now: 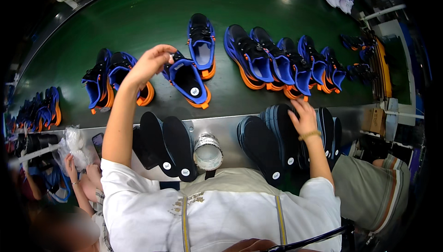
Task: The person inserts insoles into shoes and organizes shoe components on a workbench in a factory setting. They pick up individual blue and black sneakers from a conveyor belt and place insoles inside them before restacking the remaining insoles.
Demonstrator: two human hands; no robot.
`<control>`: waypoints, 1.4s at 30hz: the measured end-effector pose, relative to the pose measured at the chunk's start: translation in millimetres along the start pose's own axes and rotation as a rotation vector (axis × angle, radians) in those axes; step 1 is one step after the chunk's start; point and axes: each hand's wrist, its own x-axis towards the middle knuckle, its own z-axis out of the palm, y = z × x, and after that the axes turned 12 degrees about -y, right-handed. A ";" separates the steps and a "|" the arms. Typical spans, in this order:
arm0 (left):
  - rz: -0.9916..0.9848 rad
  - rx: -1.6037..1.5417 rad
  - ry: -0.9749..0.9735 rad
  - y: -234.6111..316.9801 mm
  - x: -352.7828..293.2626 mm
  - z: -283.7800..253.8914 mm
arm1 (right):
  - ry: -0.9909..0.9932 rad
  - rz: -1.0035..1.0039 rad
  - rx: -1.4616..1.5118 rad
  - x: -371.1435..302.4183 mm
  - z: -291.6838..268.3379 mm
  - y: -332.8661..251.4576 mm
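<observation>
My left hand [152, 65] is raised over the belt, thumb and fingers pinched together beside a blue, black and orange sneaker [203, 100]. A small whitish bit shows at its fingertips, too small to name. Inside that sneaker lies a black insole [188, 80] with a round white label at the heel. My right hand [304, 117] reaches over the stacks of black insoles [258, 143], its fingers spread and nothing seen in them. Its fingertips come close to the heel of a sneaker [302, 78] in the right-hand row. Another sneaker [207, 55] stands just beyond the labelled one.
The green belt [152, 21] carries more sneakers [99, 78] at left. Along the metal ledge are another insole stack [177, 141] and a crusted tub [207, 155] of whitish stuff. A co-worker's hand [71, 169] is at far left, near clear plastic; another person [369, 187] is at right.
</observation>
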 end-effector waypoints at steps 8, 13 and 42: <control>-0.003 1.181 0.282 10.8 66.7 49.1 | -0.245 0.404 0.403 -130.2 39.6 1.9; 0.227 1.469 0.221 -13.6 93.9 35.9 | -0.184 0.431 0.357 -119.3 46.3 -22.0; 0.021 0.241 -0.069 -48.7 87.5 77.8 | -0.343 -0.198 -0.051 154.4 56.2 -141.9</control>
